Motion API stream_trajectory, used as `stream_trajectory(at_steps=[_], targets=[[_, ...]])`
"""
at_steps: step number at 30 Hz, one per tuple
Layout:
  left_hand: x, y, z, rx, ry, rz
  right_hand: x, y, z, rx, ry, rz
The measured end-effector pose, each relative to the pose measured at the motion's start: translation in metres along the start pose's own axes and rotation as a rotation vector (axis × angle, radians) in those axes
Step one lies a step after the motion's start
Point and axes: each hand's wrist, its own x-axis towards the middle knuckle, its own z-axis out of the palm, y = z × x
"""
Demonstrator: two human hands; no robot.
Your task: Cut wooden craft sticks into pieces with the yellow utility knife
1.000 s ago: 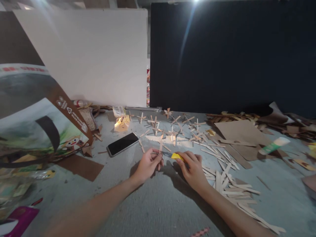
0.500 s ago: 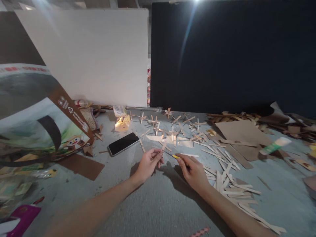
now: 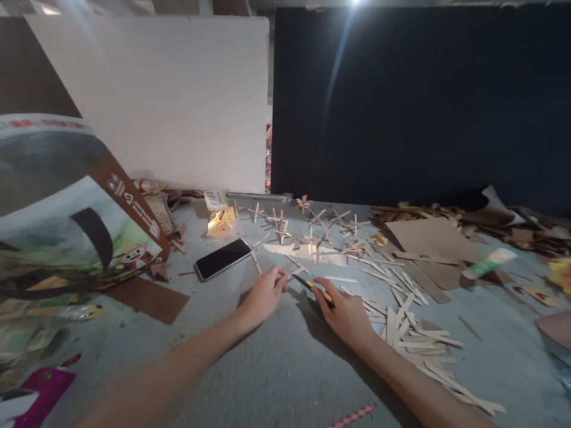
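My left hand (image 3: 266, 293) has its fingers pinched together at the end of a short wooden craft stick (image 3: 295, 273), which sticks out to the right of the fingertips. My right hand (image 3: 345, 309) is wrapped round a yellow and black utility knife (image 3: 322, 291). The knife's dark blade points up and left, its tip close to that stick. Behind the hands, crossed craft sticks (image 3: 279, 221) are spread over the grey tabletop (image 3: 259, 380). A loose heap of craft sticks (image 3: 401, 324) lies beside my right forearm.
A phone (image 3: 223, 259) lies left of my left hand. Brown cardboard (image 3: 428, 241) and a green-white glue stick (image 3: 489, 264) are at the right. A printed bag (image 3: 84, 226) and a purple object (image 3: 38, 395) occupy the left. White (image 3: 156, 101) and black (image 3: 419, 101) panels stand behind.
The small stick in my left fingers has tipped from upright towards the right. The knife has turned in my right hand, showing more of its handle, and its blade now slants up and left.
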Motion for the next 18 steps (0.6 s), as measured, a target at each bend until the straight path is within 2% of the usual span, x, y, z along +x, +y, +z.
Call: stream_trajectory(at_steps=[4,9,13,16,18], targets=[[0.0,-0.003,-0.002,0.228,0.059,0.099,0.002,-0.004,-0.004,-0.026,-0.061,-0.017],[-0.001,-0.007,0.0,0.453,0.029,0.157,0.005,-0.009,-0.008,-0.084,-0.145,0.001],[-0.001,-0.006,-0.004,0.513,-0.02,0.194,0.014,-0.009,-0.02,-0.066,-0.246,0.06],[0.0,-0.004,-0.01,0.48,-0.059,0.159,0.022,-0.006,-0.036,0.045,-0.32,0.086],[0.002,-0.002,-0.014,0.447,-0.102,0.185,0.026,-0.002,-0.045,0.075,-0.369,0.072]])
